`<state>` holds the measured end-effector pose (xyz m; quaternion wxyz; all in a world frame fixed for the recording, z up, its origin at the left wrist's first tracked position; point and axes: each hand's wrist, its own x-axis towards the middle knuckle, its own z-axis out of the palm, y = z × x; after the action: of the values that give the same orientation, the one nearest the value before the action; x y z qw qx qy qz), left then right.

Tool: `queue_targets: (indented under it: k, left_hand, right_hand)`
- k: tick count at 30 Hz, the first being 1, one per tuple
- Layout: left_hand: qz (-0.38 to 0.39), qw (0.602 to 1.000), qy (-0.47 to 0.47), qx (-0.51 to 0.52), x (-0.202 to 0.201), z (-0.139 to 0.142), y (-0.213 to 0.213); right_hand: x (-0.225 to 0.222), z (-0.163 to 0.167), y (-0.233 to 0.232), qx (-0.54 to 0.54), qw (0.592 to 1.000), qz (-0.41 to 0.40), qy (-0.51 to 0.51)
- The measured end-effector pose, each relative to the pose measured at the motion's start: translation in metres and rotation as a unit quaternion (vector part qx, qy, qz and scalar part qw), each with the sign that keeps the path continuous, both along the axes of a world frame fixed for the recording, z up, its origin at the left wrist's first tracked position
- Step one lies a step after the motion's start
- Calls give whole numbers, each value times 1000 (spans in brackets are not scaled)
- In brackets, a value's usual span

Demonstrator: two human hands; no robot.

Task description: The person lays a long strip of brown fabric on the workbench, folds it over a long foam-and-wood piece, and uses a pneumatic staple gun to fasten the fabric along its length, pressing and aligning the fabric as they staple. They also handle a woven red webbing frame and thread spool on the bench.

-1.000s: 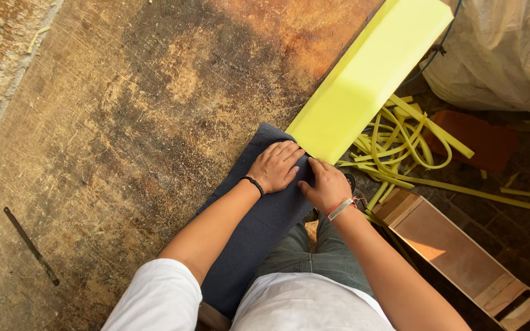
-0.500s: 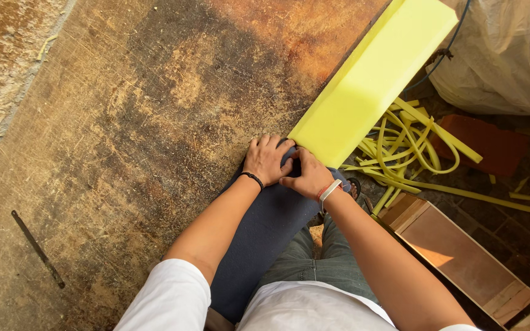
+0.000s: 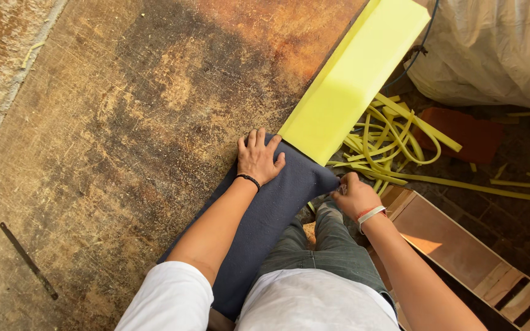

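Dark blue fabric cover (image 3: pixel 265 214) is sheathing a yellow foam slab (image 3: pixel 351 79) on the worn wooden table (image 3: pixel 124 122). The left hand (image 3: pixel 259 158) is lying flat and spread on the cover; the right hand (image 3: pixel 354 195) is pinching its edge.

A long yellow foam block (image 3: pixel 354 79) is seen lying along the edge of a worn, scratched wooden surface (image 3: pixel 124 122), its near end covered by a dark blue fabric sleeve (image 3: pixel 271 208). The left hand (image 3: pixel 257 158) is pressed flat on the fabric, fingers spread, just beside the foam's exposed part. The right hand (image 3: pixel 354 195) is closed in a grip on the fabric's edge at the surface's side. Yellow foam strips (image 3: pixel 394 141) are piled on the floor beside a white sack (image 3: pixel 492 49), and a wooden crate (image 3: pixel 461 245) is seen below them. A thin metal strip (image 3: pixel 29 260) lies well apart at the left.
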<state>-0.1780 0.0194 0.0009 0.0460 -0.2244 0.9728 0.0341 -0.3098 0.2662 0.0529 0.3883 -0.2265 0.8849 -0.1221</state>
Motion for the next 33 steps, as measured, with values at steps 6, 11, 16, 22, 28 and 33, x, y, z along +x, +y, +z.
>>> queue_targets:
  k: [6, 11, 16, 22, 28, 33]
  left_hand:
    - [133, 988, 77, 26, 35, 12, 58]
    - [120, 988, 19, 93, 80, 24, 83]
    - [116, 989, 15, 91, 93, 20, 81]
    - [208, 964, 74, 149, 114, 40, 93]
    - [659, 734, 32, -162, 253, 60, 184]
    - [834, 530, 147, -35, 339, 45, 228]
  right_hand:
    - [9, 9, -17, -222, 975, 27, -14]
    - [23, 12, -135, -219, 965, 146, -16]
    - [36, -2, -165, -142, 973, 178, -43]
    - [41, 1, -168, -40, 953, 297, 31]
    - [37, 18, -152, -74, 903, 417, 66]
    - [29, 31, -133, -150, 845, 499, 119]
